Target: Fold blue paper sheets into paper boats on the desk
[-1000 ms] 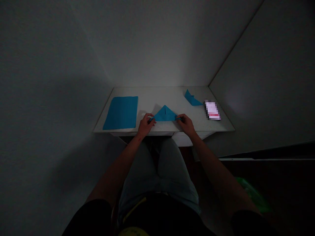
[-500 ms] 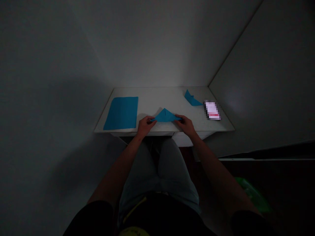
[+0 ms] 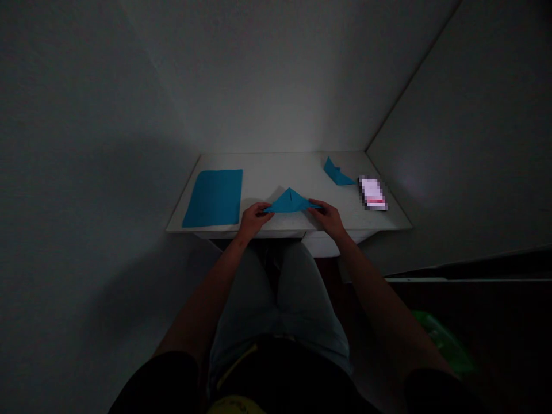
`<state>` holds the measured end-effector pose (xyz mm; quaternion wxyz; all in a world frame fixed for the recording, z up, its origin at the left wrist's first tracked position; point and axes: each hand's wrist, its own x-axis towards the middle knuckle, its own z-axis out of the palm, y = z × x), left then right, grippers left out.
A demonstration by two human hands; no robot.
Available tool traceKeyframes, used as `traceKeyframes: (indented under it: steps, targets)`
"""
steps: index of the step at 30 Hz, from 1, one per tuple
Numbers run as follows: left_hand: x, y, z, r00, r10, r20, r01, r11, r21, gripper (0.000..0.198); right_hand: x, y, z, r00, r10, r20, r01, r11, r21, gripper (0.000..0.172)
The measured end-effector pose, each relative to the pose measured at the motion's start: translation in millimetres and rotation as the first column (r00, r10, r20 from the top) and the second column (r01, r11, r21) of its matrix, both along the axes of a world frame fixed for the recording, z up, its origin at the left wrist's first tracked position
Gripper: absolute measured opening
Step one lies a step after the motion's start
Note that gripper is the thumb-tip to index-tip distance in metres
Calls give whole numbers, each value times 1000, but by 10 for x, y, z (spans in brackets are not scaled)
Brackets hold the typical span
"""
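A blue paper folded into a triangle (image 3: 290, 202) lies near the front edge of a small white table (image 3: 276, 172). My left hand (image 3: 254, 217) pinches its left corner and my right hand (image 3: 326, 217) pinches its right corner, both with fingers closed on the paper. The triangle's peak points away from me. The scene is dim, so finger detail is faint.
A flat blue sheet (image 3: 213, 197) lies at the table's left. A folded blue paper boat (image 3: 337, 172) sits at the back right, beside a pixelated pink-white object (image 3: 373, 194). Walls close in behind and on both sides. My knees are under the table.
The triangle looks lower and flatter than a second ago. Both hands have shifted slightly toward me along its bottom edge.
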<state>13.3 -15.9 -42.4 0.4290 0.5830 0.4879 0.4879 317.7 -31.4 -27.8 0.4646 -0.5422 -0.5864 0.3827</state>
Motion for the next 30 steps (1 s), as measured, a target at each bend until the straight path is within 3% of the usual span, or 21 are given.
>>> traceKeyframes:
  steps: [5, 11, 16, 21, 26, 28, 30]
  targets:
    - [-16, 33, 2, 1000, 15, 17, -15, 1000, -12, 39, 19, 8, 5, 999, 22, -33, -23, 1000, -21, 58]
    - [84, -24, 60, 990, 128, -57, -126, 991, 44, 28, -37, -17, 45, 998, 51, -22, -51, 999, 2, 63]
    - [141, -106, 127, 965, 188, -185, -169, 979, 113, 24, -127, 32, 9, 996, -63, 66, 61, 997, 38, 60]
    - [153, -136, 177, 923, 160, -349, -119, 983, 138, 23, -242, 90, -26, 984, -133, 114, 113, 979, 170, 52]
    - [153, -149, 181, 892, 19, -452, 55, 987, 150, 28, -395, 125, 32, 967, -118, 226, 54, 961, 271, 46]
    - [141, -150, 175, 879, -43, -474, 123, 983, 139, 33, -425, 151, 85, 926, -67, 372, -61, 944, 323, 36]
    - [125, -147, 166, 881, -36, -472, 117, 983, 143, 37, -422, 170, 141, 831, 48, 554, -264, 911, 317, 31]
